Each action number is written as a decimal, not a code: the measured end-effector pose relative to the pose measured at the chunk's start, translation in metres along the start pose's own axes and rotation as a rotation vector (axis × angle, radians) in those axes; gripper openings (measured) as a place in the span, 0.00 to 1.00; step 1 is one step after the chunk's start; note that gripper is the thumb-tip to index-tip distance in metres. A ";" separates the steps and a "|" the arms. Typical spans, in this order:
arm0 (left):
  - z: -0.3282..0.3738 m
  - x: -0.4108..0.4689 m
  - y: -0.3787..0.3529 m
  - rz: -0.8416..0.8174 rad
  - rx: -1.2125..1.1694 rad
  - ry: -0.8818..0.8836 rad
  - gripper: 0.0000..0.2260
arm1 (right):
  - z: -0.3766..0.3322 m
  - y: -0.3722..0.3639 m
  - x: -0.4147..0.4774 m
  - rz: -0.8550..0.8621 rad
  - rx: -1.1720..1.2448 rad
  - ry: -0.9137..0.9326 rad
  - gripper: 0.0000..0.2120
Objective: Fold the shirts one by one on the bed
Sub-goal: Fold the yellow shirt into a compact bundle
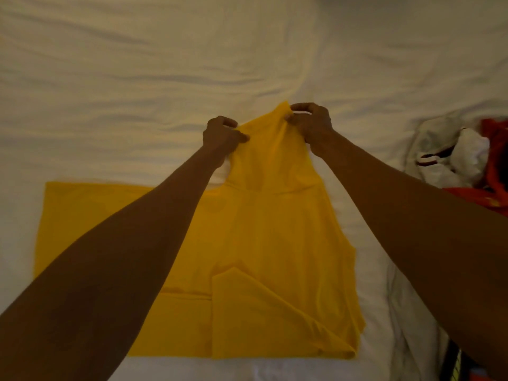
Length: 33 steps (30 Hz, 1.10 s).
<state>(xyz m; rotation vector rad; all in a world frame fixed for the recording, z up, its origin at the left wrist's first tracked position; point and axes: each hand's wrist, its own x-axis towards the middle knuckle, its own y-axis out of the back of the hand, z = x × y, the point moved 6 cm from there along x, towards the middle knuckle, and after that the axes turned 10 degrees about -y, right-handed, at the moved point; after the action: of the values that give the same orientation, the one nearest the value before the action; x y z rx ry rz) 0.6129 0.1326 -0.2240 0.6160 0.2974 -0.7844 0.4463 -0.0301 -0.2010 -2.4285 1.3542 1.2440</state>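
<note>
Shirt, yellow, lying partly folded on white bed, far end lifted. Left hand and right hand each pinch that raised edge, fingers curled on cloth. White garment and red garment heaped at right, well apart from shirt.

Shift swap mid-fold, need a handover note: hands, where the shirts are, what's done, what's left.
Hands: the left hand pinches a raised end of the yellow shirt; the right hand pinches the same end at its top edge.
Shirt: the rest lies flat on the bed, with one flap folded over near the bottom.
Done: shirt spread, fold begun.
Left: lay the raised end down and finish folding. Then probably the crumpled white garment and red garment at the right.
</note>
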 end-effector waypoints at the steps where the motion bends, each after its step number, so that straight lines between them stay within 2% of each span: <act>1: 0.002 0.002 0.000 -0.009 0.056 -0.033 0.21 | 0.002 -0.001 0.000 -0.034 -0.034 -0.031 0.21; 3: 0.008 0.004 0.004 0.012 0.148 -0.131 0.19 | 0.005 -0.003 0.002 -0.046 -0.171 -0.018 0.26; 5: 0.015 0.003 0.007 0.044 0.218 -0.232 0.16 | 0.005 0.000 0.003 0.048 -0.272 0.086 0.22; 7: 0.023 -0.003 0.010 0.072 0.261 -0.329 0.12 | 0.004 0.006 -0.002 0.107 -0.222 0.168 0.18; 11: 0.035 -0.027 0.024 0.136 0.233 -0.468 0.08 | 0.000 0.021 -0.028 0.101 -0.108 0.279 0.14; 14: 0.041 -0.059 0.032 0.077 0.067 -0.475 0.06 | 0.001 0.035 -0.062 0.037 -0.026 0.322 0.08; 18: 0.040 -0.112 0.042 -0.029 -0.028 -0.499 0.06 | 0.020 0.047 -0.123 -0.027 0.012 0.335 0.08; 22: 0.025 -0.180 0.057 -0.084 0.083 -0.559 0.11 | 0.052 0.060 -0.184 -0.038 0.013 0.353 0.08; 25: 0.002 -0.236 0.062 -0.135 0.107 -0.525 0.11 | 0.082 0.062 -0.226 -0.057 0.002 0.313 0.08; 29: -0.042 -0.299 0.056 -0.199 0.160 -0.419 0.08 | 0.157 0.052 -0.272 -0.064 -0.176 0.244 0.06; 33: -0.079 -0.346 0.040 -0.305 0.327 -0.402 0.10 | 0.231 0.041 -0.299 -0.013 -0.386 0.169 0.12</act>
<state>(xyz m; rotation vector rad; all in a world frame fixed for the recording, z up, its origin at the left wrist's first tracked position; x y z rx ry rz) 0.4054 0.3990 -0.1087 0.7101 -0.1142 -1.2433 0.1941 0.2462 -0.1352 -2.8518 1.2277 1.4414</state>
